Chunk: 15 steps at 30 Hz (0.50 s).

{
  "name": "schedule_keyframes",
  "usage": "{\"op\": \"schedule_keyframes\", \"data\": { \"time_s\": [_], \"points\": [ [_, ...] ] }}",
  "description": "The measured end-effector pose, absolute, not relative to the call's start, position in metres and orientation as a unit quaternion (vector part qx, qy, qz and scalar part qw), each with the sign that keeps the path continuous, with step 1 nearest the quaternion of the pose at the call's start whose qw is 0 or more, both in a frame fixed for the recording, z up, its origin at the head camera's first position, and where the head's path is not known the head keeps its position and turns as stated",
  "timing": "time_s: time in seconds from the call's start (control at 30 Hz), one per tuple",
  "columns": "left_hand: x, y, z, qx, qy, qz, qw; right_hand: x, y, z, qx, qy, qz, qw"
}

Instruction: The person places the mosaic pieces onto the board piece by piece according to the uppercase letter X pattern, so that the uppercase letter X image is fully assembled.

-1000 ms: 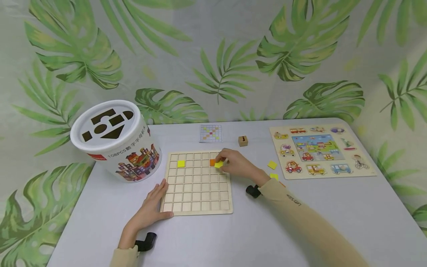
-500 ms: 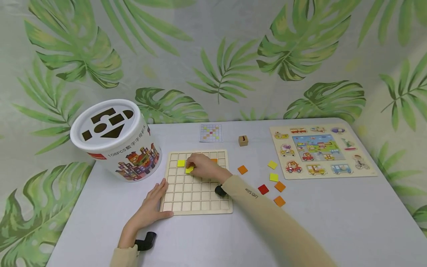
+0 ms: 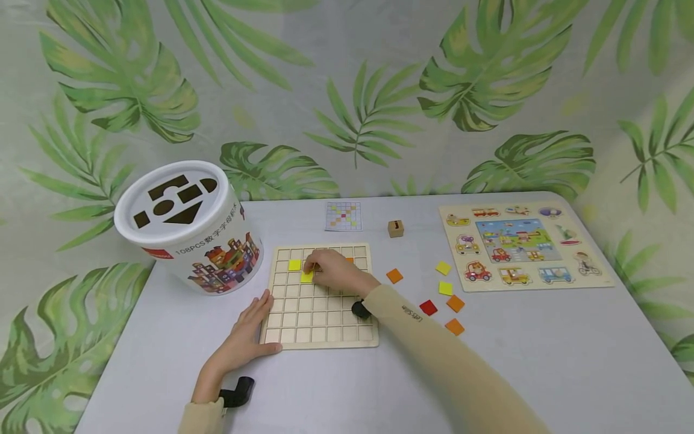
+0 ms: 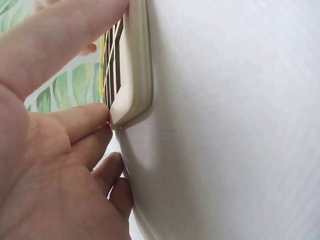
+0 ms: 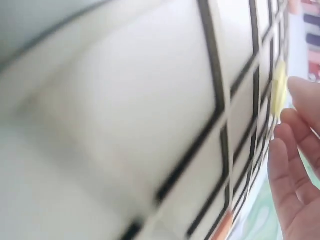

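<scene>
Leafy backdrop (image 3: 358, 120) round a pale surface (image 3: 542, 355)

Beyond the hands (image 3: 238, 337) (image 3: 338, 272) rises the creased whitish backdrop, printed with large green leaves (image 3: 490, 63), coming forward on both sides of them. Beneath the hands spreads the plain surface, its rounded corner (image 3: 555, 196) ahead and to their right. The light is soft and fairly even

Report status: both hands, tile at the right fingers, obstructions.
Left hand touching left edge of board. Right hand at yellow tile; grip and seating unclear. No obstruction seen; loose tiles right of board.
</scene>
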<state>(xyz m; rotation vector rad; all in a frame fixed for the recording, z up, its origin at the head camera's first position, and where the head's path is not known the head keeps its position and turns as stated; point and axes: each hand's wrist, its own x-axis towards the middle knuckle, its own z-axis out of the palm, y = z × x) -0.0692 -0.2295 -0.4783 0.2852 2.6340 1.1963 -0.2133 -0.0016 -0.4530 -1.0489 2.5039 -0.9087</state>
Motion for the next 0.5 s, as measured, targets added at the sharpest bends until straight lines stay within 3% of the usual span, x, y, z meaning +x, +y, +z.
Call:
{"op": "schedule_keyframes", "data": {
  "time_s": [0.23, 0.5],
  "points": [
    [-0.07, -0.228, -0.477, 0.094, 0.9, 0.409, 0.12, -0.219, 0.06, -0.448, -0.332, 0.837, -0.415, 0.129],
    [-0.071, -0.228, -0.477, 0.095, 0.902, 0.404, 0.122, -0.218, 0.143, -0.452, -0.299, 0.853, -0.417, 0.1]
  ]
}}
